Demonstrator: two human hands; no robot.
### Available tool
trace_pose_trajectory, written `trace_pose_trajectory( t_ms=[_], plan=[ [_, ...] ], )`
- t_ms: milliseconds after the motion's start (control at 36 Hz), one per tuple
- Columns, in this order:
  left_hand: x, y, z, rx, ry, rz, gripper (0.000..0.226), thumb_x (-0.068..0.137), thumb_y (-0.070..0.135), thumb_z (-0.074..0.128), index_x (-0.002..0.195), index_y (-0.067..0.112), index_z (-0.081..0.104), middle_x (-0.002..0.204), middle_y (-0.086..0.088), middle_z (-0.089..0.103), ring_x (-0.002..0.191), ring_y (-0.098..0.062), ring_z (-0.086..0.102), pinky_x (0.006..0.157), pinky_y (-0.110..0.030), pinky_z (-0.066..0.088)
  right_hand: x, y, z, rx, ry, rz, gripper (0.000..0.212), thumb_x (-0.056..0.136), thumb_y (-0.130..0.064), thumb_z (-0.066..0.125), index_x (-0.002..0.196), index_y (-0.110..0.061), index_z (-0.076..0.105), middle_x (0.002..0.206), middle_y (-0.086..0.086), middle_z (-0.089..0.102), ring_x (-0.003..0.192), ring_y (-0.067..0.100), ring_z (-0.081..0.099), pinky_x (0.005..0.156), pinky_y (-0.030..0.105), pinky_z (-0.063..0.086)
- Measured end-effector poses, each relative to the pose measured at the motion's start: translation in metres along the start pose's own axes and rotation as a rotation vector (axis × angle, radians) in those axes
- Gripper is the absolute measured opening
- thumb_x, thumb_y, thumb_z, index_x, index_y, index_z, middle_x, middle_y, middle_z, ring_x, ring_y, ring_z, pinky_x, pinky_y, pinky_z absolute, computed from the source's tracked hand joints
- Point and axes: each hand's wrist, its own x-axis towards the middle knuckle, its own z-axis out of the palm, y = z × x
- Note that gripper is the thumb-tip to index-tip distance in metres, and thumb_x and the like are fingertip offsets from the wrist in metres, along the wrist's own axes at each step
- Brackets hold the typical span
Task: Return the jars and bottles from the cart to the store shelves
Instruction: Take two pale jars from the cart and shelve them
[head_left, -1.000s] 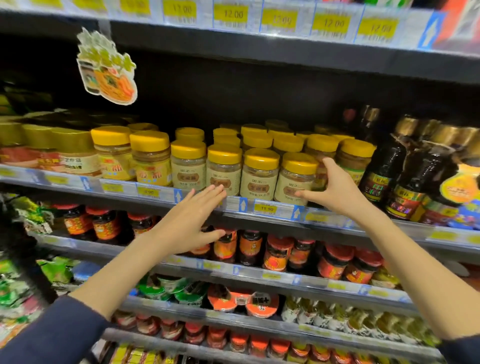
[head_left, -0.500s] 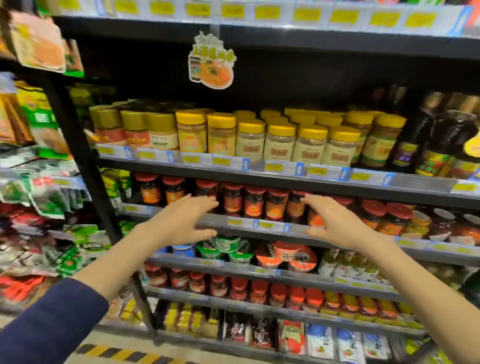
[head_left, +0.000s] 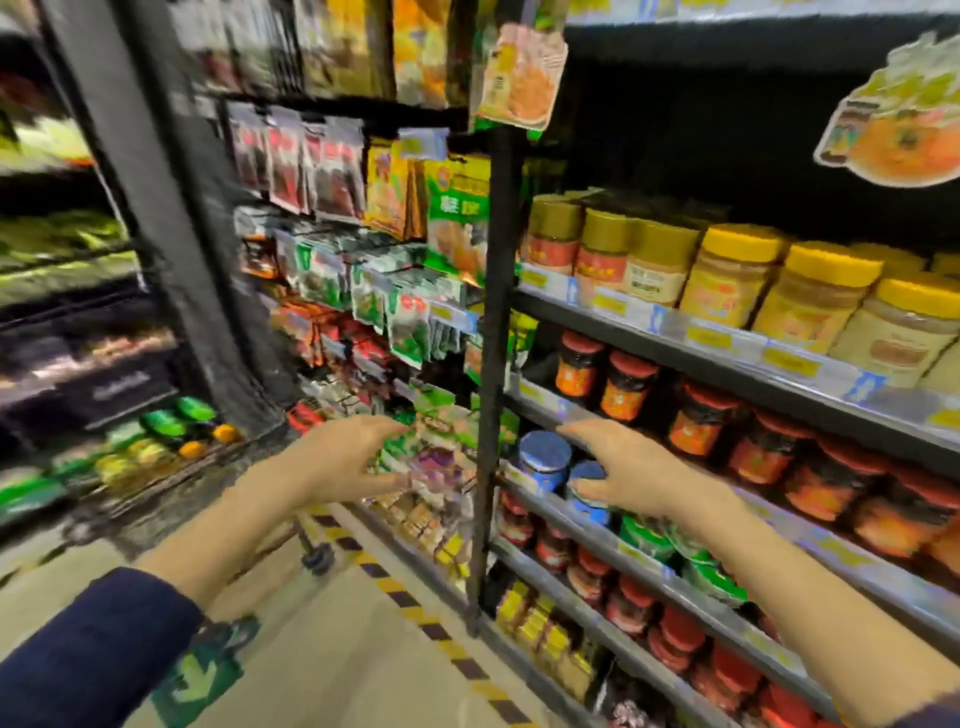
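Now, with your left hand and right hand both spread open, each grip empty, reach for the wire cart's next jar.

- Both hands, left hand and right hand, were held empty with fingers spread in open air before the shelves.
- A black upright post stood between them.
- Yellow-lidded jars and red-lidded jars packed their shelves to the front edge.
- Hanging packets crowded the left bay.
- The floor below lay open.
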Motion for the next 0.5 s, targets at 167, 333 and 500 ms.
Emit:
trace_pose_trajectory(
  t_ms=[167,333,500],
  plan=[
    [-0.03,-0.071,0.006,-0.045,0.024,-0.263,0.071,0.085,0.062,0.046,0.142,0.019,0.036,0.142,0.001,0.047,0.127,-0.017,0.047,0.1,-0.03,0.041,0.108,-0.05,0.003,-0.013,-0.063,-0.275,0.068,0.092,-0.037,0.054,0.149,-0.021,0.021,0.154,-0.001,0.028,0.14,0.017,0.028,0.111,0.032,0.031],
    [-0.066,-0.123,0.018,-0.105,0.021,-0.561,0.073,0.084,0.06,0.052,0.143,0.02,0.035,0.145,0.001,0.044,0.129,-0.015,0.045,0.104,-0.029,0.039,0.198,-0.102,0.008,-0.004,-0.13,-0.48,0.068,0.092,-0.037,0.054,0.149,-0.021,0.021,0.154,-0.001,0.026,0.142,0.017,0.024,0.112,0.034,0.03],
    [-0.098,-0.15,0.029,-0.158,0.037,-0.773,0.07,0.085,0.051,0.057,0.143,0.022,0.033,0.14,-0.002,0.05,0.12,-0.018,0.051,0.098,-0.03,0.042,0.264,-0.162,0.015,-0.012,-0.172,-0.647,0.067,0.091,-0.034,0.056,0.148,-0.017,0.023,0.153,0.001,0.03,0.139,0.018,0.03,0.111,0.034,0.032]
  ],
)
